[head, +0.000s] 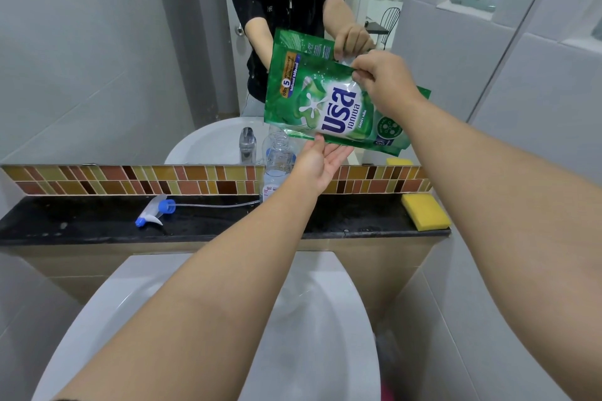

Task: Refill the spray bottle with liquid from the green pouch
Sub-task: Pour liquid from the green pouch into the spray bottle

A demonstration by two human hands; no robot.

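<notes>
— Which way does the green pouch (329, 104) lie?
— Tilted, long axis running down to the left, low corner just above the clear spray bottle (277, 163) on the black bench (97, 221).
— The grips?
— Right hand (381, 85) pinches its top edge; left hand (321, 163) lies flat beneath it.
— Bottle contents?
— Uncapped; a little clear liquid, I think. Its spray head (153, 210) lies on the bench.

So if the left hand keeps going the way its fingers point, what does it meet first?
The pouch. The left hand is open, palm up, fingers aimed up and right at the pouch's lower edge, seemingly touching it already. The bottle stands just left, out of that line, though depth is unclear.
</notes>
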